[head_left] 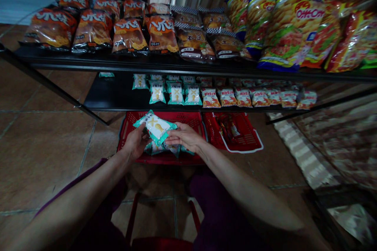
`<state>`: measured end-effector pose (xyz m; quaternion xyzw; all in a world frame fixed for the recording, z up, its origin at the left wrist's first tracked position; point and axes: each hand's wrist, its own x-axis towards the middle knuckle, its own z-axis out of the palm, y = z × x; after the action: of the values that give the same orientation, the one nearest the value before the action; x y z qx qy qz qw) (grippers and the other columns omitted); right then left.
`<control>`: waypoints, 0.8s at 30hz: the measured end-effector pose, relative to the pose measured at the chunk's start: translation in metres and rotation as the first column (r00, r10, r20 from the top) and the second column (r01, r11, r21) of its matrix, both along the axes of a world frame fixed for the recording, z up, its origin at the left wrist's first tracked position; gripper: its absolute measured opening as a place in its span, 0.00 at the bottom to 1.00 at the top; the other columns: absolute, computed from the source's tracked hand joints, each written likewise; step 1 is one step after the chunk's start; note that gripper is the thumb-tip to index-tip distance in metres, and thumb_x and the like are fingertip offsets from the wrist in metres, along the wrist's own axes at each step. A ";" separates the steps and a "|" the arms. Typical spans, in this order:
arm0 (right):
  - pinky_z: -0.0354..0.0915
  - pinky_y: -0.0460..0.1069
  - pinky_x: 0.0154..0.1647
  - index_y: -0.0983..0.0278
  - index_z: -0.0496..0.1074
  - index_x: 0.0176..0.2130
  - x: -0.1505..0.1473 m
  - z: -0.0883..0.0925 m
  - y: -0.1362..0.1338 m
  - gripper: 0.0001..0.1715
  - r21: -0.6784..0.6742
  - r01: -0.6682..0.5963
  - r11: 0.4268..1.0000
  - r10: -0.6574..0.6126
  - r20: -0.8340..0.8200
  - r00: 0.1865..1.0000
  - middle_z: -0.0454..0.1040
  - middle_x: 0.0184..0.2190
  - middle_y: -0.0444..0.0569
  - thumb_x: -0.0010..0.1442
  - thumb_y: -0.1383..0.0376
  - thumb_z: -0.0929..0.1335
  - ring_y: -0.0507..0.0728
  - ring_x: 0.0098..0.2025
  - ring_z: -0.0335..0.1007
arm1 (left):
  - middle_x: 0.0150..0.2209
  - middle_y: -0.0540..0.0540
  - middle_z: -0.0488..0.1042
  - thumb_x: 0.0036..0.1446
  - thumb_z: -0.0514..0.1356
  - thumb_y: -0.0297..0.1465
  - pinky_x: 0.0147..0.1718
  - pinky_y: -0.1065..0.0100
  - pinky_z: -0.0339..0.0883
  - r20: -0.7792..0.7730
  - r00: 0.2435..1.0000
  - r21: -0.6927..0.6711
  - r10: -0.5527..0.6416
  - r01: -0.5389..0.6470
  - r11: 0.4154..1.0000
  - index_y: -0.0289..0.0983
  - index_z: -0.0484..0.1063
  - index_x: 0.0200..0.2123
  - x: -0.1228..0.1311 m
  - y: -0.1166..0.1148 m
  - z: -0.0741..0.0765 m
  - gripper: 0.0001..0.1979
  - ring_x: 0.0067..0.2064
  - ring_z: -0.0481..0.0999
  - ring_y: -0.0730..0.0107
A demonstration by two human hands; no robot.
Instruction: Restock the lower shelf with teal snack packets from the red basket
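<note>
Above a red shopping basket (191, 118), a white and teal snack bag (157, 126) is held between my two hands. My left hand (137, 141) grips its left side, where part of a second teal bag seems to show behind it. My right hand (185, 138) pinches the right end, thumb on top and fingers underneath. More teal and white snack bags (157, 148) lie in the basket below, partly covered by the hands. On the lower shelf (123, 100), matching teal bags (176, 93) stand in short rows.
Red and white snack bags (228, 97) fill the lower shelf's right part. Orange chip bags (128, 35), brown bags (196, 43) and large yellow bags (290, 31) line the upper shelf, whose black edge (176, 70) overhangs the lower one. A second red basket (255, 135) stands right.
</note>
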<state>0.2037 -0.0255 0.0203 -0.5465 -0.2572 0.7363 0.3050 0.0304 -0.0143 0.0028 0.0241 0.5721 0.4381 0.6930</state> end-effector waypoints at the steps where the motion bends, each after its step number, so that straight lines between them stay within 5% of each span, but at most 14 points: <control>1: 0.75 0.51 0.36 0.65 0.61 0.35 0.000 0.000 0.000 0.14 0.001 -0.002 1.000 0.002 0.005 1.000 0.73 0.25 0.43 0.51 0.74 0.69 0.51 0.25 0.74 | 0.30 0.46 0.71 0.58 0.56 0.28 0.28 0.68 0.71 -0.001 1.000 -0.004 0.001 -0.001 1.000 0.33 0.68 0.37 0.000 0.000 0.000 0.05 0.26 0.72 0.73; 14: 0.74 0.49 0.35 0.65 0.62 0.40 -0.001 -0.001 -0.002 0.14 0.035 -0.052 0.998 0.051 0.027 0.998 0.73 0.25 0.44 0.53 0.73 0.68 0.51 0.26 0.74 | 0.22 0.50 0.67 0.58 0.55 0.32 0.23 0.72 0.68 0.130 0.989 -0.034 -0.068 0.073 0.997 0.34 0.68 0.34 0.001 -0.001 0.019 0.07 0.22 0.70 0.75; 18: 0.72 0.54 0.41 0.63 0.61 0.50 0.001 -0.013 -0.003 0.24 0.159 -0.128 0.979 0.085 0.251 0.964 0.74 0.38 0.51 0.53 0.67 0.68 0.54 0.36 0.75 | 0.26 0.49 0.70 0.58 0.55 0.31 0.23 0.72 0.68 0.091 0.993 -0.005 -0.075 0.076 0.997 0.34 0.68 0.36 0.000 0.000 0.016 0.06 0.22 0.70 0.75; 21: 0.62 0.60 0.56 0.59 0.58 0.58 0.003 -0.016 -0.005 0.36 0.462 -0.350 0.815 0.025 0.575 0.818 0.62 0.57 0.55 0.51 0.64 0.69 0.60 0.56 0.63 | 0.30 0.46 0.72 0.57 0.55 0.30 0.25 0.70 0.70 0.030 0.998 0.001 -0.061 0.061 0.998 0.34 0.68 0.39 -0.002 0.002 0.009 0.07 0.26 0.72 0.74; 24: 0.46 0.62 0.65 0.58 0.57 0.61 0.006 -0.013 -0.007 0.40 0.588 -0.657 0.472 -0.018 0.751 0.660 0.50 0.65 0.52 0.51 0.65 0.70 0.61 0.66 0.42 | 0.32 0.45 0.73 0.57 0.56 0.31 0.26 0.68 0.70 -0.006 0.997 -0.002 -0.077 0.077 0.997 0.34 0.68 0.42 -0.002 0.001 0.004 0.10 0.26 0.73 0.72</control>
<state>0.2094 -0.0326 0.0072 -0.4931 -0.7686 0.3197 0.2526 0.0284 -0.0130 0.0064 0.0467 0.5732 0.4104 0.7077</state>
